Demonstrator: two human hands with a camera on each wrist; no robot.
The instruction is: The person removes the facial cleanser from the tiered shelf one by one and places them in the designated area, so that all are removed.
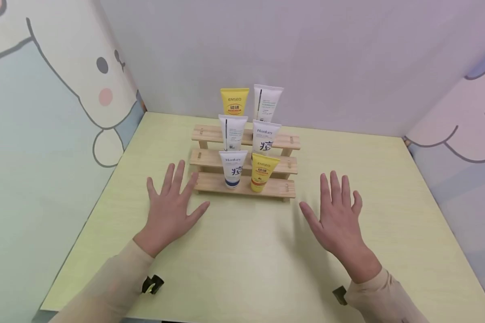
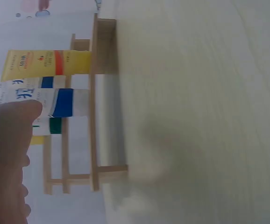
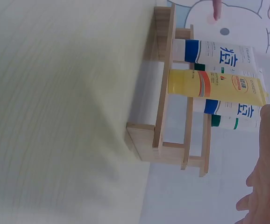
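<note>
A three-step wooden rack (image 1: 204, 181) stands toward the back of the table, two squeeze tubes on each step. On the bottom step are a white and blue tube (image 1: 233, 168) and a yellow tube (image 1: 262, 172). The middle step bears a white tube (image 1: 232, 131) and a white Hankey tube (image 1: 265, 136). Up top are another yellow tube (image 1: 234, 101) and a tall white tube (image 1: 267, 102). My left hand (image 1: 169, 211) spreads its fingers just left of the rack, holding nothing. Farther off on the right, my right hand (image 1: 339, 220) is also spread and holds nothing.
The pale yellow-green table (image 1: 242, 260) is bounded by a plain wall (image 1: 327, 63) behind and cartoon-printed walls at both sides. Black straps (image 1: 152, 284) show at the wrists by the beige sleeves (image 1: 109, 280).
</note>
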